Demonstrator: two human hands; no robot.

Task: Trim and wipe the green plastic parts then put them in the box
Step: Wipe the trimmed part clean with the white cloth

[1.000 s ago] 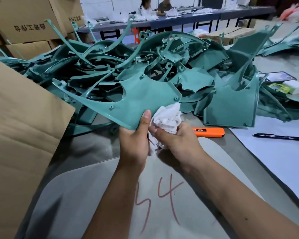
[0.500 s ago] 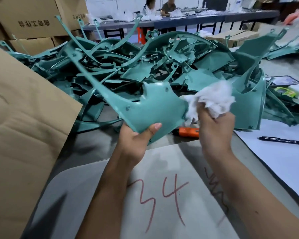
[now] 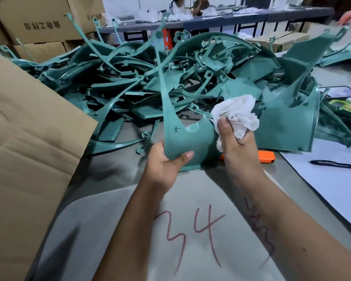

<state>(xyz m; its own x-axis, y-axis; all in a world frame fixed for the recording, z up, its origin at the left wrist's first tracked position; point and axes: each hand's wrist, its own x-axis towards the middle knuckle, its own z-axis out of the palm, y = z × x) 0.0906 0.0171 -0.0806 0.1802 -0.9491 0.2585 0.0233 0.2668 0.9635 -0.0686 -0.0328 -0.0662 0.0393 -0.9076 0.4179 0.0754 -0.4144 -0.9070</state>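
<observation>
Two hands (image 3: 166, 161), one cloth (image 3: 235, 112), one pen (image 3: 336, 164), green parts (image 3: 130, 82) uncountable.

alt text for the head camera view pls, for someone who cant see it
A person's left hand holds a green plastic part upright while the right hand presses a white cloth to its edge. Behind lies a pile of green parts; an orange knife lies on the table.

A single head-worn wide-angle view looks forward and down along the person's forearms, close over a grey mat with red handwritten numbers (image 3: 190, 230) at 6 o'clock. A heap of teal plastic moulded parts (image 3: 130, 82) fills the middle distance toward 12 o'clock, and a long dark workbench (image 3: 241, 17) crosses the far edge.
</observation>
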